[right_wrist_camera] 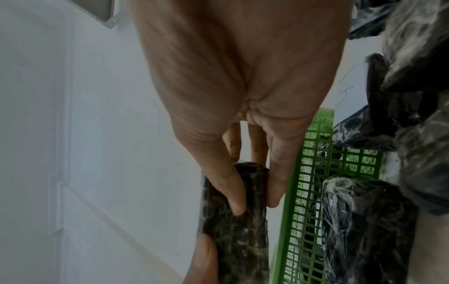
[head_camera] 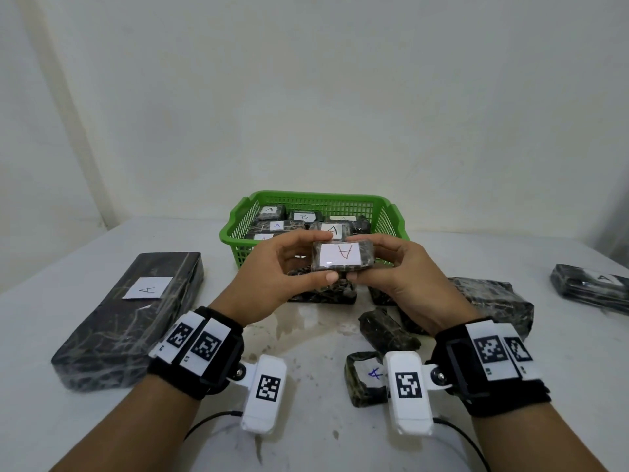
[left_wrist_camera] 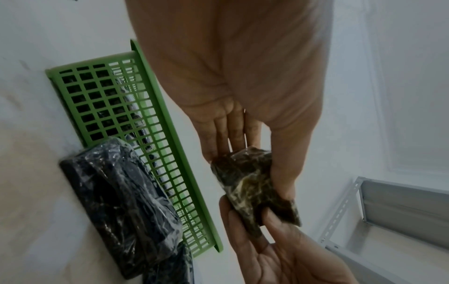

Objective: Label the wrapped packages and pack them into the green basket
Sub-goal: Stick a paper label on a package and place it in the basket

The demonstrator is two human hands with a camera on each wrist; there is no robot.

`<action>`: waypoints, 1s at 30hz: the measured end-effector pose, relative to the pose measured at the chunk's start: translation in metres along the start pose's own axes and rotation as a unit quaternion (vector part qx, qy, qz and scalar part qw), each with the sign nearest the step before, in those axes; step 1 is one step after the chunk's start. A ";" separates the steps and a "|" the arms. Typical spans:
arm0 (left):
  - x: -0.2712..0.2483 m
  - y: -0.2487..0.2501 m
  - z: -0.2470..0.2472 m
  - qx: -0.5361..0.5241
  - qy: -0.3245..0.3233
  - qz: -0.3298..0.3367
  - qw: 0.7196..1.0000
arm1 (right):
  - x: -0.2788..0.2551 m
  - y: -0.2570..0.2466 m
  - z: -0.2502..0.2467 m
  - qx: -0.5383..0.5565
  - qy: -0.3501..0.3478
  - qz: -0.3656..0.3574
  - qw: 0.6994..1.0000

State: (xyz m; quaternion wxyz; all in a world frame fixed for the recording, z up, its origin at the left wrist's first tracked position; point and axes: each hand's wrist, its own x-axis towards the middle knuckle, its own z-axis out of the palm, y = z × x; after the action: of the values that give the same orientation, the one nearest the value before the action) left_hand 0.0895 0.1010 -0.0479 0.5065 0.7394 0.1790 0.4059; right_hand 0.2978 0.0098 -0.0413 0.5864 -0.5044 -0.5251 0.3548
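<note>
Fig.: I pinch labelled pkg (head_camera: 342, 256) w/ both hands, left hand (head_camera: 272, 284) & right hand (head_camera: 401, 277); next, lower into green basket (head_camera: 238, 229) at 12 o'clock.

Labelled packages (head_camera: 308, 223) crowd the green basket (head_camera: 238, 229).

Glossy film-wrapped package (head_camera: 343, 256), paper label (head_camera: 339, 253), plastic basket (head_camera: 391, 216)

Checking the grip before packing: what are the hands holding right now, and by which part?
A small wrapped package labelled A: the left hand pinches its left end, the right hand its right end, above the table in front of the green basket.
</note>
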 end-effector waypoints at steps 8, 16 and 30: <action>-0.001 -0.002 0.001 0.069 0.007 0.044 0.997 | 0.002 -0.001 0.011 0.159 -0.017 0.100 0.982; 0.000 -0.002 0.001 0.057 0.018 0.057 0.997 | 0.000 -0.002 0.012 0.149 -0.002 0.073 0.986; 0.000 -0.002 0.001 0.015 0.004 0.044 0.999 | -0.001 -0.005 0.013 0.113 0.039 0.026 0.992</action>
State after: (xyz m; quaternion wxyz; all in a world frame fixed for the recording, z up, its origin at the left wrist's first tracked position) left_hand 0.0911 0.1014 -0.0501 0.4762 0.7526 0.1548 0.4276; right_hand 0.2844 0.0104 -0.0377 0.6503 -0.4619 -0.4451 0.4070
